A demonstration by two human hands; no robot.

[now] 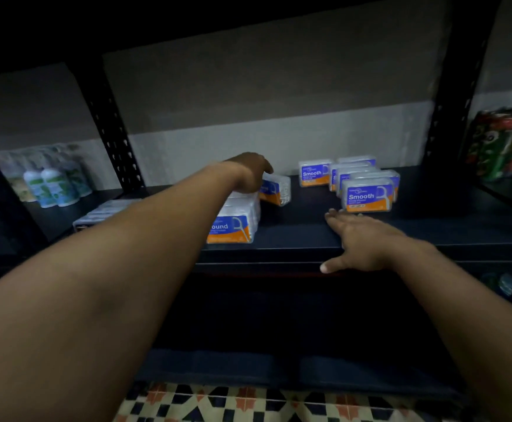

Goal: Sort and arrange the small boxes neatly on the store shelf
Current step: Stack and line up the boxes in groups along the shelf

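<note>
Small clear boxes with blue and orange labels stand on a dark shelf (303,229). My left hand (250,172) reaches in and closes over a tilted box (276,190) behind a row of "Round" boxes (236,225). At the right, several "Smooth" boxes (367,193) stand in a tight row, with a single "Smooth" box (314,173) apart at the back. My right hand (361,242) lies flat on the shelf's front edge, fingers spread, just in front of the "Smooth" row and holding nothing.
A flat pack (105,213) lies at the left of the shelf. White bottles (55,185) stand beyond the left upright (111,129). Cans (504,144) sit past the right upright (452,111). Patterned floor tiles (248,403) show below.
</note>
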